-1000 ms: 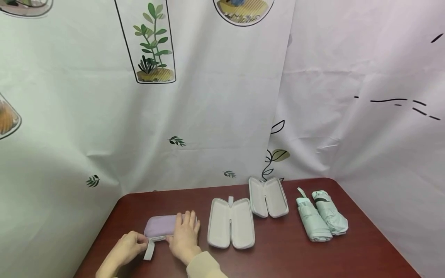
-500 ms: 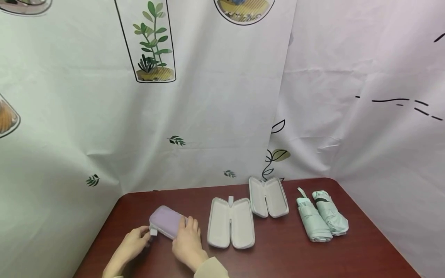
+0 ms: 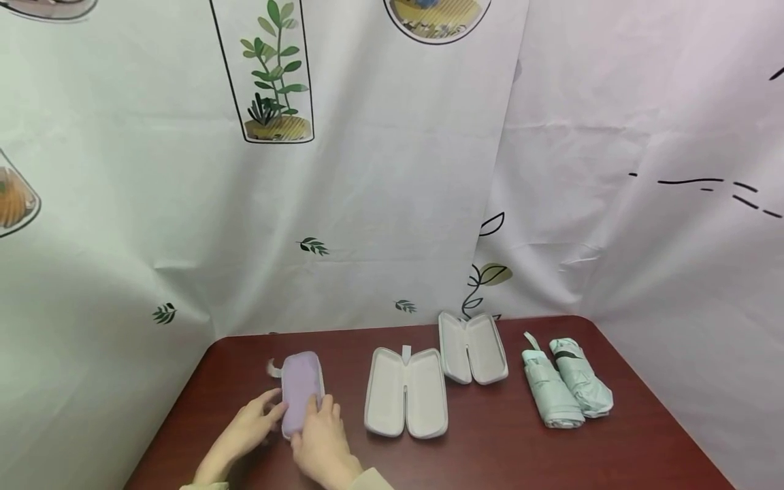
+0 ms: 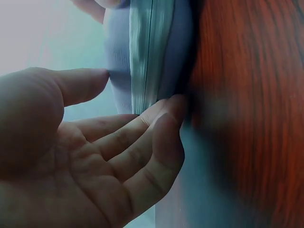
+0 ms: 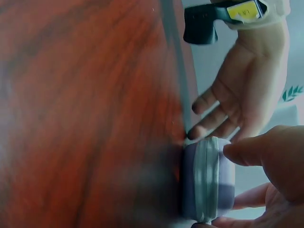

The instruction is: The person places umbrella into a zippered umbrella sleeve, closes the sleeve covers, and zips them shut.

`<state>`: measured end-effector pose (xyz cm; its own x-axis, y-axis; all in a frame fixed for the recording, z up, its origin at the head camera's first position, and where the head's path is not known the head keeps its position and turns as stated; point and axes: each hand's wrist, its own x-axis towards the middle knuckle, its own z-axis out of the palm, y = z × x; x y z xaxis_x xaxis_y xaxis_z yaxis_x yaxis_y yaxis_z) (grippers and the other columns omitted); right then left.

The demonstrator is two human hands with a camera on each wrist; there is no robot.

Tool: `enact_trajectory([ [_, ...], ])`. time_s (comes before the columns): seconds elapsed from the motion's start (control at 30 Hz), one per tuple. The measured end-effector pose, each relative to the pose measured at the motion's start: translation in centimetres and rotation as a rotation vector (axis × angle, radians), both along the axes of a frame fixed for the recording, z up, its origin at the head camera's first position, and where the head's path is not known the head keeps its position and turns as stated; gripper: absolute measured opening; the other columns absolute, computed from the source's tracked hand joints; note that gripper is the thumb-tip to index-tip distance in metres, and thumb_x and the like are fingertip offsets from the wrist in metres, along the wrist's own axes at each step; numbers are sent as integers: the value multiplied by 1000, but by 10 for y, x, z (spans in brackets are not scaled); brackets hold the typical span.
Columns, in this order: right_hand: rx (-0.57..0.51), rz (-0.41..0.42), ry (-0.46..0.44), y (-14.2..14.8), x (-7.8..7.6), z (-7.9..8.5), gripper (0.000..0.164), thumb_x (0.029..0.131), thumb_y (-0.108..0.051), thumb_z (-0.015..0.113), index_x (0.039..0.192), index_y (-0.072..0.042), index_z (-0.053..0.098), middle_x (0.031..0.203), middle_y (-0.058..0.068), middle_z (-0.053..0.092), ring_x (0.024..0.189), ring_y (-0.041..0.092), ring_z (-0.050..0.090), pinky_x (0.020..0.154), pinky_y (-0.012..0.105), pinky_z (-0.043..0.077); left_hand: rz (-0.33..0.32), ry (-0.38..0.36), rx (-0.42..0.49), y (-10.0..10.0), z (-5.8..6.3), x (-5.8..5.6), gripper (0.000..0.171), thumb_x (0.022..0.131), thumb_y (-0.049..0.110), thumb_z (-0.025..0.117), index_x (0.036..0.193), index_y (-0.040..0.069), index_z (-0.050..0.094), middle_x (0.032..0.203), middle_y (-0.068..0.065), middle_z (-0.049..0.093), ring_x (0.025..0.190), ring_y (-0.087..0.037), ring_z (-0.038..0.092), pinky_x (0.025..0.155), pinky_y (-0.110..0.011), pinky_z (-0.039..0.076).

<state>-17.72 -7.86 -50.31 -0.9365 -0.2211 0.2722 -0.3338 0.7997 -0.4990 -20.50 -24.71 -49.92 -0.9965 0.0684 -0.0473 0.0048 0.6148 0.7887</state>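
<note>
Purple case (image 3: 300,384), rounded corners, closed; pale zipper band (image 4: 149,52) runs round its side. Sits between the hands, long axis pointing away from the grip. Right hand (image 3: 321,439) has its near right part, left hand (image 3: 250,423) its left edge. Pale strap (image 3: 273,369) beyond left hand, blurred.

Yellow label (image 5: 244,11): stands on the black wrist device (image 5: 202,23); its few dark marks are too small and blurred to read.
Legible text: none.
</note>
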Motion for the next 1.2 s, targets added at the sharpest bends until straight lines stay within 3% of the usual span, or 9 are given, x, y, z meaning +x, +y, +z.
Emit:
enact_trajectory([
  [0.2,-25,19,3,-5,4,-3,62,80,-22,74,133,5,53,113,14,49,95,23,53,75,33,50,9,7,-20,2,1,1,58,96,27,62,134,-13,44,86,-7,64,58,-20,56,50,-33,48],
  [0.4,-26,56,7,-4,4,-5,63,79,-20,72,133,5,53,113,14,48,95,22,52,75,32,50,29,1,-31,1,2,3,56,96,26,62,134,-12,46,89,-9,66,60,-19,58,52,-33,50],
  [0.57,-58,106,-63,1,3,0,65,79,-20,71,136,4,51,120,17,48,104,25,52,82,33,51,36,-4,-47,1,4,3,54,96,26,62,133,-11,48,89,-7,66,63,-18,59,52,-33,50],
  [0.7,-79,157,-150,9,2,9,66,82,-23,69,140,1,49,125,17,48,110,24,51,86,34,50,52,14,-107,0,9,3,51,96,27,62,131,-9,52,92,-9,68,69,-19,63,59,-36,51],
  [0.9,-50,221,-170,35,2,33,67,87,-31,66,145,-6,43,127,9,51,118,21,47,94,34,46,108,147,-234,1,23,3,47,99,28,57,131,-6,54,105,-17,68,97,-33,64,83,-51,48],
  [1.07,-87,244,-128,68,-3,57,63,91,-31,63,146,-8,44,133,10,50,123,25,45,99,42,43,151,221,-210,8,36,2,44,101,30,54,131,-2,56,117,-21,65,110,-38,60,89,-54,45],
  [1.2,-140,236,-101,99,-10,68,60,93,-29,62,145,-7,44,135,16,49,125,30,45,102,47,40,153,267,-190,18,42,-3,37,100,26,56,127,0,61,114,-18,67,107,-35,62,88,-52,46],
])
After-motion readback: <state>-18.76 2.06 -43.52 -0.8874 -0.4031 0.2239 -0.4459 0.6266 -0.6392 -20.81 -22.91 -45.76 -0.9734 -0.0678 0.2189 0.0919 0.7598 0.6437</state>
